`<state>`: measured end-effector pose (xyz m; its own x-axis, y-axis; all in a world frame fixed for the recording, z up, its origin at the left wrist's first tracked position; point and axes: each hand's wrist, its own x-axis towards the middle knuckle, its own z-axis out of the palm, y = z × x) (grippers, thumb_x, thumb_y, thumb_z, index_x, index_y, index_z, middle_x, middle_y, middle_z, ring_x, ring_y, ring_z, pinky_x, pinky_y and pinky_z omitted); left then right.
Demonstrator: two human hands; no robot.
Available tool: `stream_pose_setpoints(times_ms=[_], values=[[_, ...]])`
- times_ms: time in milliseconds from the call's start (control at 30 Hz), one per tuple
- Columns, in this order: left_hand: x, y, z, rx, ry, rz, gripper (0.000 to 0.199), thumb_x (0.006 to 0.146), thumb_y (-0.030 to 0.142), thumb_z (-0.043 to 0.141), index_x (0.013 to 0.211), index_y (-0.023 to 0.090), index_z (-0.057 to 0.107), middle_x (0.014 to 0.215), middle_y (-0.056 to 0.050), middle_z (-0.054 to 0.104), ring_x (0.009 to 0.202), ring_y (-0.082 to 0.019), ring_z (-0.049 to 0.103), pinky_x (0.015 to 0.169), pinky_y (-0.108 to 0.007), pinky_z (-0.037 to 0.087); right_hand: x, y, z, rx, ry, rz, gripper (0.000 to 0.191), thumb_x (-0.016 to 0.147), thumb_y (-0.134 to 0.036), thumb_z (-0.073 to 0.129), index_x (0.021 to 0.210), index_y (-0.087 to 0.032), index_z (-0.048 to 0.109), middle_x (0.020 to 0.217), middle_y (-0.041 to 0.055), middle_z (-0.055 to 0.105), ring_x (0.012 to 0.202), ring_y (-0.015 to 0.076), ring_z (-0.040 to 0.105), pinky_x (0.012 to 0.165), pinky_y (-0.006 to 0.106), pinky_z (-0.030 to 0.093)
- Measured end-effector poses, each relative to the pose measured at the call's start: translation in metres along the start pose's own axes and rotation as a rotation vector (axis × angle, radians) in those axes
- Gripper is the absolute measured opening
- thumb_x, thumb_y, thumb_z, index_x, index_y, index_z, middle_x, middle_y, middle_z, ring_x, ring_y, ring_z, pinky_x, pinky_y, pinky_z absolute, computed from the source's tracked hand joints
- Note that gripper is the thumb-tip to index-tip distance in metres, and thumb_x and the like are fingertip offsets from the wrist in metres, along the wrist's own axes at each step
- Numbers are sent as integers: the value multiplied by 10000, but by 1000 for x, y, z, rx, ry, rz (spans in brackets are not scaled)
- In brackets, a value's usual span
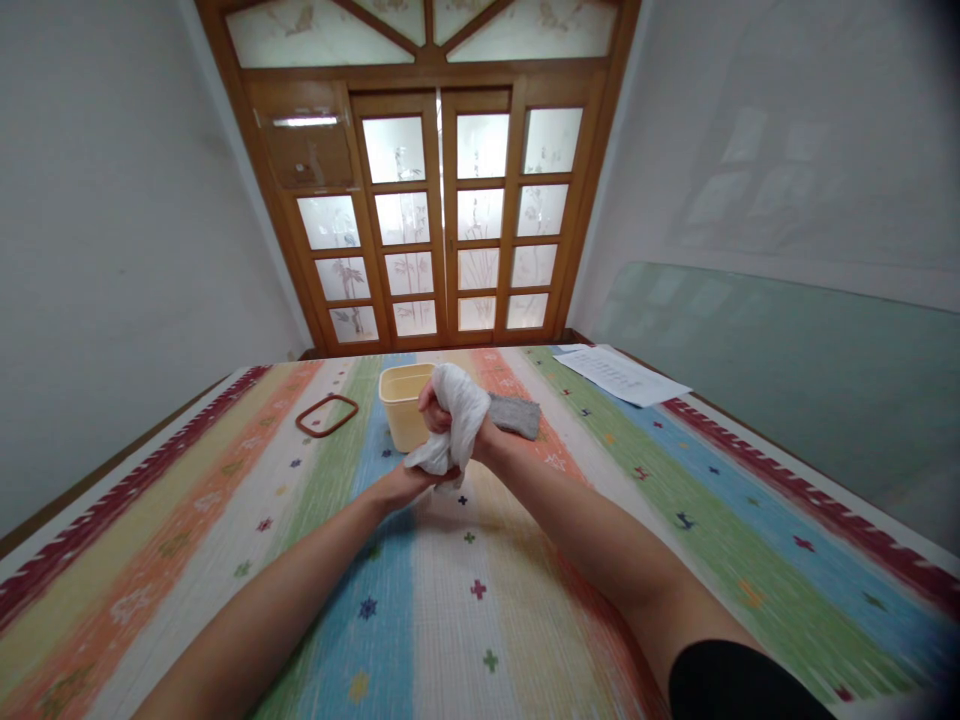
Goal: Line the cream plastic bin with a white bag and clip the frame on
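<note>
A crumpled white cloth (463, 405) is bunched up in both hands above the table. My right hand (435, 410) is closed in a fist, with the white cloth draped over its back and wrist. Lower down, my left hand (436, 474) is closed on the trailing end of the same cloth, and most of its fingers are hidden. Just behind and to the left of the hands stands a pale yellow plastic bin (405, 425), upright and open at the top. A folded grey cloth (516, 416) lies to the right, partly behind my right wrist.
A brown rounded frame (327, 433) lies flat left of the bin. Printed papers (619, 373) lie at the far right edge. A striped, patterned tablecloth (480, 640) covers the table. Wooden glazed doors (444, 200) stand beyond, with walls on both sides.
</note>
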<state>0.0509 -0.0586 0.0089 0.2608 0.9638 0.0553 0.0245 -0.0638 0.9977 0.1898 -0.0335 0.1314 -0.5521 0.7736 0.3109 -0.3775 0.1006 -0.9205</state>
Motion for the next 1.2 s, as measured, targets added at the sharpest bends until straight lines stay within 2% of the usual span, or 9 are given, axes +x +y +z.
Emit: stream_pose_setpoints(times_ms=[100,200,333,467,667,900,1067,1200], values=[[0,6,1,2,-75,18,512,717,464,858,1089,141,722,1122,-120,715,974,-209,636,957,-359,474,0,-1,-3,120,-54,-47,331,774,-535,598,802,-205,596,500,-51,288,464,109,217,489,307,179],[-3,15,3,46,-155,33,431,795,480,796,1064,147,740,1074,-109,716,942,-194,629,909,-328,473,1,-1,-5,150,-70,-73,258,783,-461,574,797,-204,592,498,-48,283,469,114,214,492,312,182],[-10,30,5,95,-232,46,404,858,494,734,1059,145,733,1038,-100,706,917,-179,612,866,-307,472,1,0,-5,130,-55,-64,249,801,-449,533,804,-205,581,500,-43,279,483,122,213,499,316,195],[-14,41,7,129,-319,46,383,843,471,756,1043,147,719,997,-75,687,900,-164,595,835,-288,473,0,-2,-4,122,-44,-62,204,789,-398,529,813,-201,574,502,-49,260,477,117,200,504,318,183],[-11,39,13,174,-484,30,313,857,459,728,936,162,672,884,-29,640,818,-139,565,815,-287,472,3,1,-9,128,-13,-41,296,787,-489,577,850,-200,589,496,-55,273,482,117,210,502,303,204],[-7,26,12,287,-502,105,255,911,429,654,932,176,635,875,-26,622,797,-142,548,771,-288,462,6,6,-13,149,4,-57,300,737,-506,644,806,-217,600,498,-58,292,470,116,211,482,287,224],[-6,16,11,310,-425,88,304,888,473,669,917,172,644,844,-24,622,767,-141,546,738,-282,456,5,5,-15,125,-19,-57,293,746,-502,594,786,-212,598,509,-55,277,486,121,222,498,297,223],[-7,17,14,265,-391,37,404,904,545,622,1065,177,672,769,-2,574,675,-123,500,655,-259,417,0,-1,-11,135,-22,-71,290,762,-461,524,809,-189,613,528,-47,292,507,113,243,531,309,210]])
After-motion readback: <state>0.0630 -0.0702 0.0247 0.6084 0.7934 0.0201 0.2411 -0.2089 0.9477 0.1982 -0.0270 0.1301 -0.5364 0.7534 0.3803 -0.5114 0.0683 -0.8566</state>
